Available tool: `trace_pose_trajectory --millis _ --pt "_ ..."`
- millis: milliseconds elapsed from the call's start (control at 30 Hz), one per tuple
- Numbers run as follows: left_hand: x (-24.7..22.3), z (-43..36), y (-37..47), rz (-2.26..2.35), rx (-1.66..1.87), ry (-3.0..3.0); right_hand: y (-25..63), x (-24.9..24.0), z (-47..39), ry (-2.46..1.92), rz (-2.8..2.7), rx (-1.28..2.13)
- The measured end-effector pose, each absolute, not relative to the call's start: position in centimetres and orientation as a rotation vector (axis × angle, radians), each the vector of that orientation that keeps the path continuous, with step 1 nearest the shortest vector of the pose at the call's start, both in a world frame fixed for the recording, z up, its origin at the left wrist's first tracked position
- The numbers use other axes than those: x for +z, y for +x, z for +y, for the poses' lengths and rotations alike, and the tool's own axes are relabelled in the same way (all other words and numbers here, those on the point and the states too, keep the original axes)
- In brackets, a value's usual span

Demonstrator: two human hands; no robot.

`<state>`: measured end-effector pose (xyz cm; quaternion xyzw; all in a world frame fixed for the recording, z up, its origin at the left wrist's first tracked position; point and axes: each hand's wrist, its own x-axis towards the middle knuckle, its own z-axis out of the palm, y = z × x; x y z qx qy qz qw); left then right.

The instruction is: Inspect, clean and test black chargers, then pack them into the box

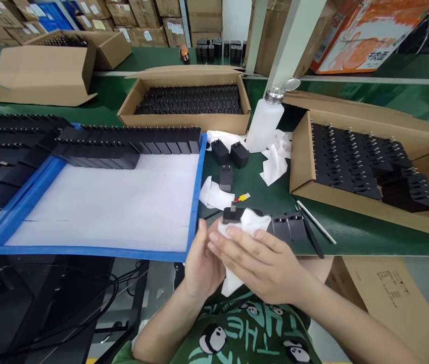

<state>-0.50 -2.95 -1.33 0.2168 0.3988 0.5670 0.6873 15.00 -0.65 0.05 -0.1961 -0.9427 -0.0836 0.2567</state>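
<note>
Adapter [231, 216] pressed in white tissue [252, 221] at the bench edge

The black adapter sits between the person's two hands, just in front of the green bench [275, 194], its metal prong pointing away from the body. The left hand [203, 263] cups it from the side and below, thumb raised; its other fingers are mostly hidden. The right hand [261, 260] lies over the tissue, fingers nearly straight and close together, holding it against the adapter; its thumb cannot be seen. A loose end of tissue hangs below the fingers.

Just right of the hands stands a short row of black adapters [288, 226], with a dark slim tool [310, 233] and a white stick [316, 221] beside it. Beyond the hands, a yellow plug [243, 197] lies near a crumpled tissue [216, 194] and three loose adapters [226, 178]. A white bottle [264, 124] stands farther back, metal lid flipped up.

To the left, a blue-rimmed tray [96, 250] carries adapters along its far side. An open carton [366, 215] at right holds more, in rows, prongs up.
</note>
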Motion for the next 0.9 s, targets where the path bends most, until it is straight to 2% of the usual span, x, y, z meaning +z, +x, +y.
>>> trace_pose_trajectory --millis 167,300,467,700,767,900 --pt "-0.7 -1.6 -0.7 0.737 1.326 0.384 18.2 0.2 1.3 -0.28 -2.597 -0.088" --pt "-0.5 -0.8 -1.2 0.786 1.327 0.379 20.2 0.2 4.8 -0.69 -2.406 0.159" --pt "0.4 -1.2 -1.0 0.777 1.289 0.434 20.2 1.7 7.9 -1.195 -2.55 0.359" --pt "1.0 -1.7 2.2 0.922 1.253 0.633 18.7 7.4 3.8 -0.821 -2.427 0.756" --pt "0.7 -0.9 2.9 0.914 1.29 0.842 20.8 8.4 3.5 -0.907 -2.33 0.652" --pt "0.1 0.1 3.5 1.051 1.435 1.272 30.6 10.0 4.1 -1.521 -1.986 0.013"
